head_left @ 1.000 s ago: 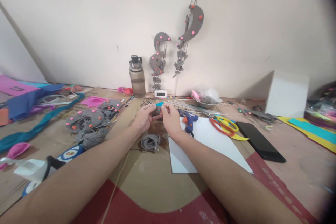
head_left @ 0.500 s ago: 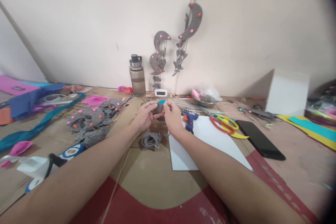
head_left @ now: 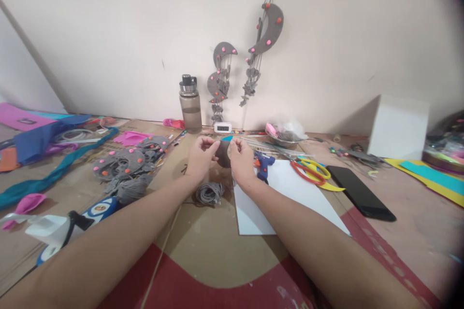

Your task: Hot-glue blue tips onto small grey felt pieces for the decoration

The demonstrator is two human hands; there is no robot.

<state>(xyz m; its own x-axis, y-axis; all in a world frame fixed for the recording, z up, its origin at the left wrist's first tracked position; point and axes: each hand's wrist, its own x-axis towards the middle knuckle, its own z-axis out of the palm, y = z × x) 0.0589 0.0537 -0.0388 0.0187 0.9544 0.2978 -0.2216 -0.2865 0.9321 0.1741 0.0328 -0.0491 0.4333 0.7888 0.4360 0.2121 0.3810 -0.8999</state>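
Observation:
Both hands hold a dark grey felt-like piece [head_left: 224, 155] between them, above the cardboard-covered table. A small bright blue piece [head_left: 227, 138] shows at its top edge. My left hand [head_left: 202, 158] pinches the grey piece from the left, its fingers closed behind the thumb. On the other side, my right hand [head_left: 241, 160] grips the right edge near the blue piece between thumb and fingers. A coiled bundle of grey cord [head_left: 210, 193] lies just below the hands. Beside my right hand rests a blue glue gun [head_left: 265, 163], partly over a white sheet [head_left: 290, 203].
Scissors with red and yellow handles [head_left: 308, 174] and a black phone [head_left: 358, 193] lie to the right. A water bottle [head_left: 191, 111] and a small white clock [head_left: 222, 128] stand behind. Grey moon-shaped hangings [head_left: 274, 29] hang on the wall. Grey decorated pieces [head_left: 123, 163] lie left.
The grey piece has been turned, and more of it now hangs below the fingers. My left hand has rotated more upright, and the blue piece shows less.

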